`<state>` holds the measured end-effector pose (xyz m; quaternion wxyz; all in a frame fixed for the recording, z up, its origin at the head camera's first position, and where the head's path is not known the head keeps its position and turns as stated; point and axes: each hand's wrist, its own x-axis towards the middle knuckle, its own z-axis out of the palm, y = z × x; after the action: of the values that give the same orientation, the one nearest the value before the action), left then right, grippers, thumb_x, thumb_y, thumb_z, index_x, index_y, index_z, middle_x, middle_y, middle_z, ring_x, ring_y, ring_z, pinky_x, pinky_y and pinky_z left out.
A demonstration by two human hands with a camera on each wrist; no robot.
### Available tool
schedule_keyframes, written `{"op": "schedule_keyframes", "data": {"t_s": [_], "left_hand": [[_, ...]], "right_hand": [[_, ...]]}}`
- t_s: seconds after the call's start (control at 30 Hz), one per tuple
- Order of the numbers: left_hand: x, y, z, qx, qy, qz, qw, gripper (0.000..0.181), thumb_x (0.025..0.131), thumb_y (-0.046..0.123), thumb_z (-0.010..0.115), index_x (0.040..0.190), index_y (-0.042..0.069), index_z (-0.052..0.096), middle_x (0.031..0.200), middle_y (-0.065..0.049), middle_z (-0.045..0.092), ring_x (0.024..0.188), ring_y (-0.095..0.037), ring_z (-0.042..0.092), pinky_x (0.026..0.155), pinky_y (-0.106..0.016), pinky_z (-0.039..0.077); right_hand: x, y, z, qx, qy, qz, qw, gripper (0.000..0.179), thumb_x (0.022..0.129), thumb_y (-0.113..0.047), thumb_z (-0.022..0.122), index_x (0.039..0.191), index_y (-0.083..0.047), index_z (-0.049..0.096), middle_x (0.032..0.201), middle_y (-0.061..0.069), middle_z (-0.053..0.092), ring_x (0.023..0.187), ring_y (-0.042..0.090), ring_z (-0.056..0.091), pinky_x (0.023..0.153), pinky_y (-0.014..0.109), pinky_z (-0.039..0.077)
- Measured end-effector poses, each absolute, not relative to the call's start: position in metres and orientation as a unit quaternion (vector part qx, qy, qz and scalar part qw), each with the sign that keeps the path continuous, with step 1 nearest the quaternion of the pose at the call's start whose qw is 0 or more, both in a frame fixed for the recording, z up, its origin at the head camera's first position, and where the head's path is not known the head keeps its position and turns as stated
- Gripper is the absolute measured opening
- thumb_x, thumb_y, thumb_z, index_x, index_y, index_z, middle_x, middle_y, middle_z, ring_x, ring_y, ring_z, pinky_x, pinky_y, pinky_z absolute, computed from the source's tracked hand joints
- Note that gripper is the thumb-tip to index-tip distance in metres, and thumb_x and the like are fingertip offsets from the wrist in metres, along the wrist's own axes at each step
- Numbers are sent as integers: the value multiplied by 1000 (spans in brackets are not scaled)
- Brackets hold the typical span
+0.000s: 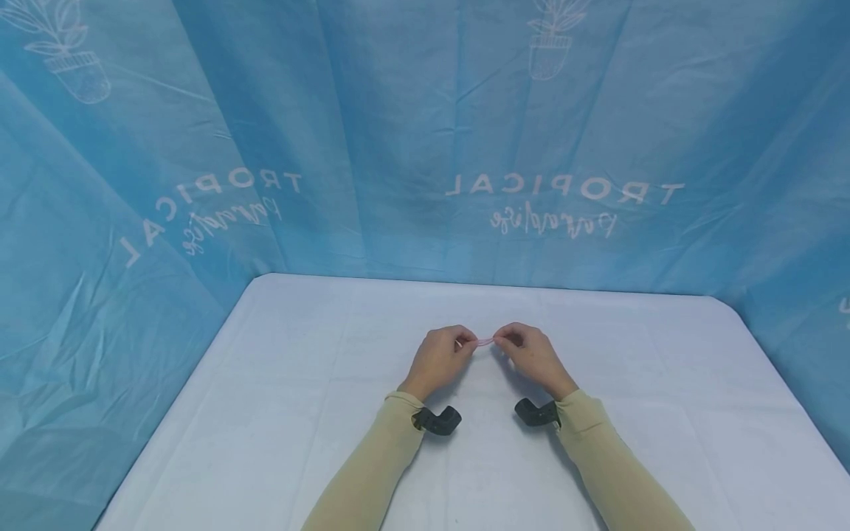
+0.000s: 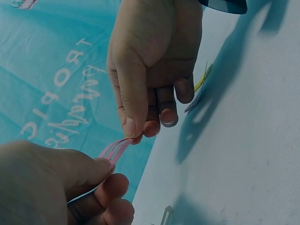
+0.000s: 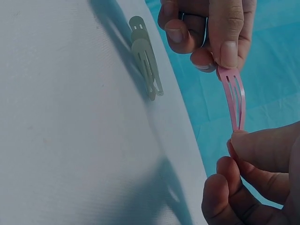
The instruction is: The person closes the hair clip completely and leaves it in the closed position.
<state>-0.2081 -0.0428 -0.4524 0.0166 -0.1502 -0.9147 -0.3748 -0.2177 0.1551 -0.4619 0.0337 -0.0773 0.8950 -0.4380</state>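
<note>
A pink snap hair clip (image 3: 231, 101) with long slots is stretched between my two hands, above the table. My left hand (image 1: 441, 358) pinches one end of it between thumb and fingertip. The thumb and fingertips of my right hand (image 1: 534, 358) pinch the opposite end. In the left wrist view the clip (image 2: 115, 149) looks slightly bowed. Two pale grey-green snap clips (image 3: 143, 54), overlapping, lie on the table in the right wrist view. The left wrist view has yellow and greyish clips (image 2: 202, 83) partly hidden behind the right hand, and a pale clip tip (image 2: 166, 215).
Under both hands spreads a white cloth-covered table (image 1: 299, 413). Blue printed curtains (image 1: 412, 147) hang behind it and at its sides. A black wrist device (image 1: 438, 421) sits on the left wrist, another black device (image 1: 536, 413) on the right.
</note>
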Motion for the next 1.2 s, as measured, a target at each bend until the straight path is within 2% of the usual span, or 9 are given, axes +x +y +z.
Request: {"op": "schedule_keyframes", "data": {"t_s": [0.43, 0.7, 0.9, 1.2], "left_hand": [[-205, -42, -451, -178, -910, -374, 26, 12, 99, 21, 65, 105, 15, 74, 94, 5, 70, 78, -9, 56, 72, -25, 47], [-205, -41, -452, -195, -908, -369, 43, 13, 100, 23, 65, 106, 17, 74, 93, 6, 69, 78, -7, 57, 72, -25, 48], [-205, -40, -453, -209, -907, -361, 60, 14, 99, 24, 66, 107, 17, 75, 92, 6, 69, 78, -7, 57, 72, -24, 48], [-204, -35, -455, -223, -901, -363, 80, 15, 99, 24, 67, 108, 17, 76, 88, 6, 67, 74, -6, 54, 68, -21, 45]], "right_hand": [[-219, 160, -461, -71, 885, -459, 28, 18, 98, -19, 65, 107, -4, 71, 101, 9, 71, 87, 22, 64, 72, 35, 49], [-219, 162, -457, -73, 883, -463, 31, 23, 100, -22, 63, 110, -4, 71, 109, 12, 71, 97, 25, 64, 79, 38, 49], [-219, 165, -455, -77, 886, -455, 33, 33, 101, -31, 62, 114, -2, 70, 113, 14, 70, 103, 28, 63, 87, 47, 49], [-220, 170, -452, -72, 881, -465, 39, 35, 100, -31, 63, 116, 0, 70, 117, 16, 69, 112, 33, 62, 94, 52, 47]]}}
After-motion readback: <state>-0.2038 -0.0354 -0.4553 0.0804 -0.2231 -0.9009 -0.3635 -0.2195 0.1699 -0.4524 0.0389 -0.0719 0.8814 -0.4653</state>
